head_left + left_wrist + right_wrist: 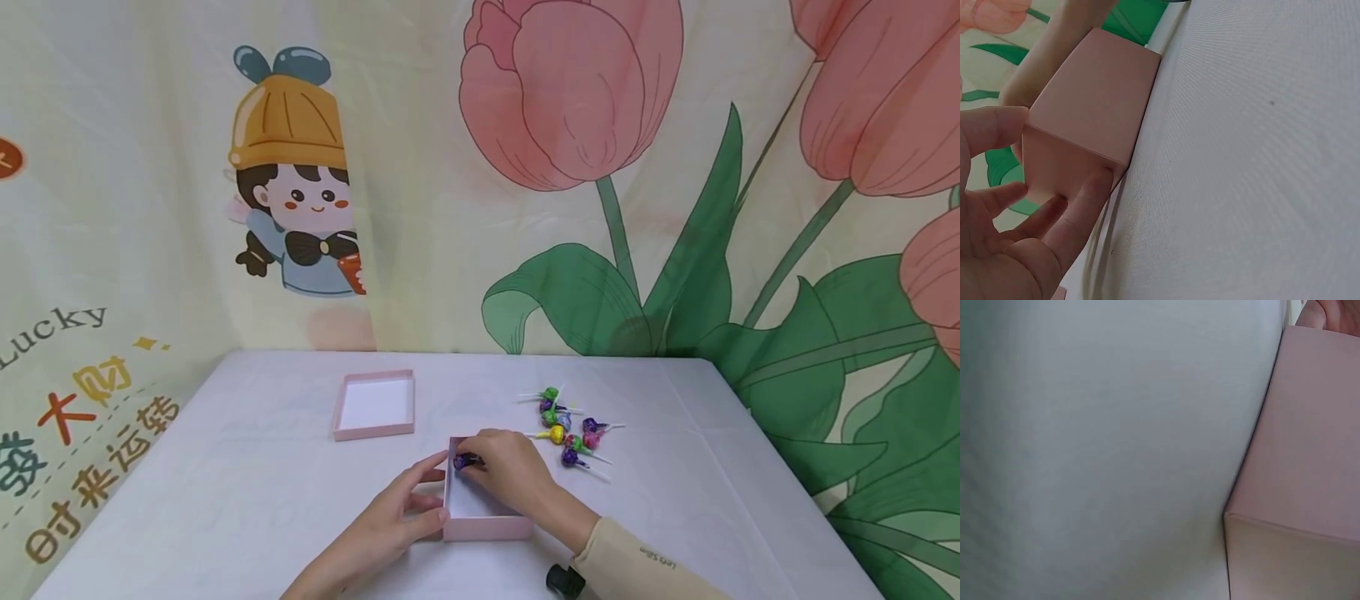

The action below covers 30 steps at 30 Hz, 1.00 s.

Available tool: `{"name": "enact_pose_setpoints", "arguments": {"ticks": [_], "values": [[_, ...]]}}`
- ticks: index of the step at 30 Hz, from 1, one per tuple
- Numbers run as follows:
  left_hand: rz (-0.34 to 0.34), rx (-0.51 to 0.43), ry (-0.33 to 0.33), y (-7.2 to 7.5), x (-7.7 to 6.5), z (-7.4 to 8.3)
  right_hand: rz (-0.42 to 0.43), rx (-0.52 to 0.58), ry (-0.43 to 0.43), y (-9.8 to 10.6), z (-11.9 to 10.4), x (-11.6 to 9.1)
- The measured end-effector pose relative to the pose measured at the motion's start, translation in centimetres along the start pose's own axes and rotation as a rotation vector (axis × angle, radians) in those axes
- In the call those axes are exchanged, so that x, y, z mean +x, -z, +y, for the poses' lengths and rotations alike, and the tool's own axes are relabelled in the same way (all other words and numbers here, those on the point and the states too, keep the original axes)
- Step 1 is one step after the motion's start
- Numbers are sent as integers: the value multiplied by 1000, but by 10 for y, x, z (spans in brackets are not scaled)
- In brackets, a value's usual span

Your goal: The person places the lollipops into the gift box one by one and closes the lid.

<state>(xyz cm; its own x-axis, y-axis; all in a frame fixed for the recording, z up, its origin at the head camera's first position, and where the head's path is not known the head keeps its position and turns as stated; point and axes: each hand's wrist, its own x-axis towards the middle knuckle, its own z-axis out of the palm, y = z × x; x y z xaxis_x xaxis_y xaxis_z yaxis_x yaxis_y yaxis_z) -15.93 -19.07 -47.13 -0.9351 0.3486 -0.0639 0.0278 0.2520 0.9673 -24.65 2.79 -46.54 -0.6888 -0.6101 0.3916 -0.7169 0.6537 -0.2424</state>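
A pink open-topped box (487,529) with a white inside stands on the table in front of me. My left hand (393,512) rests its spread fingertips and thumb against the box's left side; the left wrist view shows these fingers (1079,215) on the pink wall. Reaching over the right wall, my right hand (517,475) pinches a dark purple lollipop (465,460) inside the box, near its far left corner. The lollipop's stick is hidden by the fingers. In the right wrist view only the box's outer walls (1310,437) show, with the right hand out of sight.
A pile of wrapped lollipops (573,443) in green, purple, yellow and pink lies to the right beyond the box. The shallow pink lid (373,431) lies farther back on the left, white inside up. A printed cloth (420,208) hangs behind the white table (247,467).
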Motion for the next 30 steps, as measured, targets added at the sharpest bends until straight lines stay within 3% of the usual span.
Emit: {"name": "enact_pose_setpoints", "arguments": {"ticks": [14,23,30], "values": [[2,7,3,-1,0,4,-14,-33,-21,-3,1,-2],[-3,7,0,1,0,0,-112,-16,-80,-6,-2,3],[-9,6,-15,1,0,0,-117,-1,-56,-5,-1,3]]}}
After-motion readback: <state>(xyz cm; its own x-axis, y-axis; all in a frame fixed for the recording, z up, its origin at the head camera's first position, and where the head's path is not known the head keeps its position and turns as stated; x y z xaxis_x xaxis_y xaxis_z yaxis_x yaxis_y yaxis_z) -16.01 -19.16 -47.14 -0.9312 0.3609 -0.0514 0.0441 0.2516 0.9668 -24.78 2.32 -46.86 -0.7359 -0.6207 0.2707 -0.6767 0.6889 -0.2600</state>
